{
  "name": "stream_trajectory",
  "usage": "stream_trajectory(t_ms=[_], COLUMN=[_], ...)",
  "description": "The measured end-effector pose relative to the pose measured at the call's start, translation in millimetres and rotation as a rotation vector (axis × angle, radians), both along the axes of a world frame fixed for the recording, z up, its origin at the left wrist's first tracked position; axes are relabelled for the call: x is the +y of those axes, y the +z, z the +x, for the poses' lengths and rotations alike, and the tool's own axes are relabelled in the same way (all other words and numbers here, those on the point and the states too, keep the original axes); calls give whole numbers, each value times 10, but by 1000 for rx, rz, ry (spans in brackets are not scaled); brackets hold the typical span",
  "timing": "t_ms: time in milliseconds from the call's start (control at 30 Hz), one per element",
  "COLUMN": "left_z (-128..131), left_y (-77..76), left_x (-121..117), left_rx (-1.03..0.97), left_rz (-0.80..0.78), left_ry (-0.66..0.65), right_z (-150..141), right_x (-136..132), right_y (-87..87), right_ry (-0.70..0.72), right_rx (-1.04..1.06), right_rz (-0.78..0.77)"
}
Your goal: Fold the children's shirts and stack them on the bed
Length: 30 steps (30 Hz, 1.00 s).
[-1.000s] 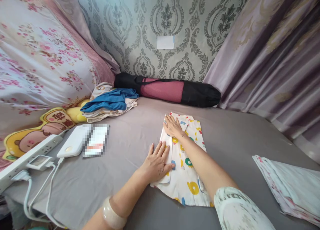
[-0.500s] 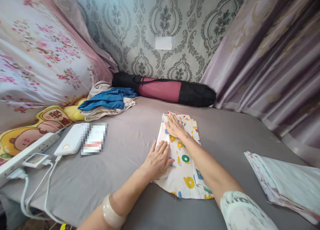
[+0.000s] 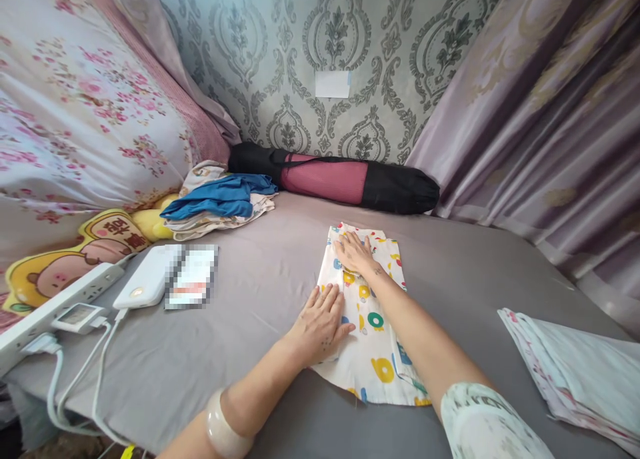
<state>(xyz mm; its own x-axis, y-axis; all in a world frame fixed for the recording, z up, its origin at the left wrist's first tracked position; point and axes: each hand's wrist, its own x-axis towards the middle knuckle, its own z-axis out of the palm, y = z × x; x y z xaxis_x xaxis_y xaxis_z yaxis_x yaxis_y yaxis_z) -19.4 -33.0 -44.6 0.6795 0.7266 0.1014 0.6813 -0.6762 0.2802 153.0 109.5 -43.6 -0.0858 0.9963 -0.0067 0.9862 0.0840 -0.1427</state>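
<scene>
A white cloth garment (image 3: pixel 367 362) printed with colourful shapes lies partly folded on the grey bed sheet (image 3: pixel 240 299). My left hand (image 3: pixel 320 326) rests flat on its left edge, fingers stretched out and thumb apart. Farther up, my right hand (image 3: pixel 354 252) presses flat on the upper part of the cloth with its fingers spread. Neither hand grips anything. My right forearm covers some of the garment's right side.
Folded pale cloths (image 3: pixel 580 372) lie at the right. A blue cloth (image 3: pixel 215 199) tops a pile at the back left, beside a long black and pink bag (image 3: pixel 325 181). At the left are a power strip (image 3: pixel 65 306), a white power bank (image 3: pixel 147 279), a blurred-out phone (image 3: pixel 193 279) and cables.
The whole view has shifted slightly, so things sit a little farther right. Both hands stay flat on the garment, almost unmoved on it.
</scene>
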Motion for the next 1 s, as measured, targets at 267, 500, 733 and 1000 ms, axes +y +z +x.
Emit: stream_trajectory(t_ms=[267,500,733,1000], left_z=[-24,-17,0,-4], left_y=[-33,-74,-50,-74], left_x=[17,11,-1,-38], left_rx=[37,14,-18,-8], left_rz=[-51,-4,3,-2], left_ry=[-36,-26,-23,-60], right_z=[-135,-80,105,102], right_x=[359,364,41,-152], right_y=[-112,-115,43,-78], right_ry=[17,0,-116,-164], right_rx=[19,112,98,46], right_rz=[29,17,41,33])
